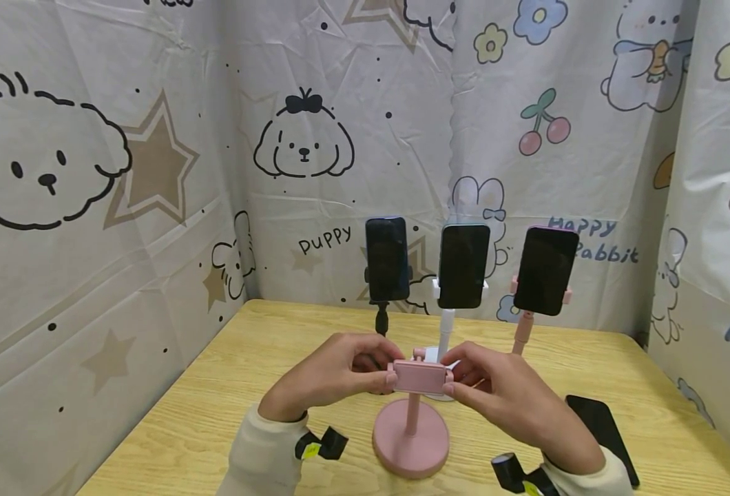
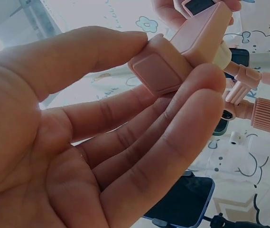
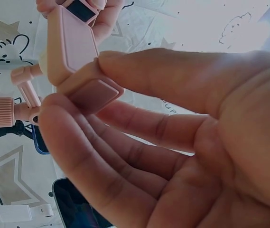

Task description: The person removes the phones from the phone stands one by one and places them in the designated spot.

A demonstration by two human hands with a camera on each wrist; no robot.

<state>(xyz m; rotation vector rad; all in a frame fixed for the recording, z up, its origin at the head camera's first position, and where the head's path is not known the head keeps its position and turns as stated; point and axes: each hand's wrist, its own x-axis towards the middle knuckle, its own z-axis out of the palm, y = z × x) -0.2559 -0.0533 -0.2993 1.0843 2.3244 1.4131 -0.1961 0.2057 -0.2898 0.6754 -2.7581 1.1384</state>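
**Two-sided pinch on the pink clamp head (image 1: 421,377), front plate bare**

Clamp head sits atop the front pink stand (image 1: 412,417), which stands upright on the table (image 1: 204,386), near the person. Left hand (image 1: 343,365): grip narrow, thumb and fingers pinching the left end piece (image 2: 156,71). Right hand (image 1: 504,393): same grip on the right end piece (image 3: 94,95). Neither hand is on the round base (image 1: 411,458).

Behind, in a row: black stand (image 1: 381,320), white stand (image 1: 446,334), rear pink stand (image 1: 523,334), each carrying an upright phone. Dark phone (image 1: 597,420) lies on the table, partly hidden by the right forearm.

Risks, my judgement: if the end pieces are sprung, a fingertip slip would let one snap inward. Uneven pull left vs right could swivel the head or tip the stand, since nothing steadies the base. White stand is close behind the clamp; a knuckle pushed back might knock it and its phone. A dropped right wrist could nudge the dark phone. Cannot tell from here how stiff the clamp is.
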